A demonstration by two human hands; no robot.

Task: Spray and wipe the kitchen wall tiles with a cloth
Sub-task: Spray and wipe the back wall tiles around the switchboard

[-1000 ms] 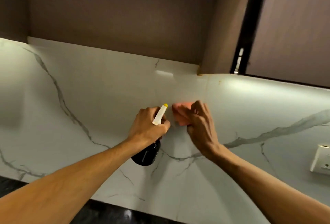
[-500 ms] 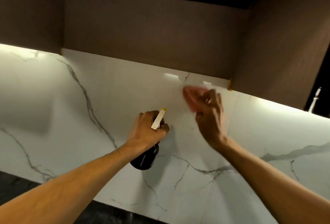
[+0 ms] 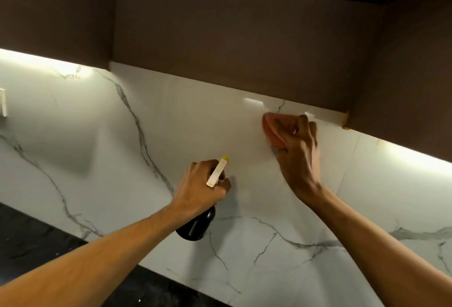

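White marble-veined wall tiles (image 3: 190, 120) fill the middle of the view. My right hand (image 3: 297, 157) presses a pink cloth (image 3: 270, 128) flat against the tiles, just under the brown cabinet. My left hand (image 3: 201, 188) grips a dark spray bottle (image 3: 198, 224) by its neck, a little off the wall and below-left of the cloth. The bottle's white nozzle with a yellow tip (image 3: 219, 171) points up toward the tiles. Most of the cloth is hidden under my fingers.
Brown upper cabinets (image 3: 232, 37) overhang the tiles, with lit strips beneath them at left and right. A black countertop (image 3: 36, 240) runs along the lower left. A white socket plate (image 3: 3, 105) sits at the far left edge.
My right hand has carried the cloth up the tiles, from beside the nozzle to just under the cabinet. The view has shifted leftward. My left hand keeps the bottle in about the same pose.
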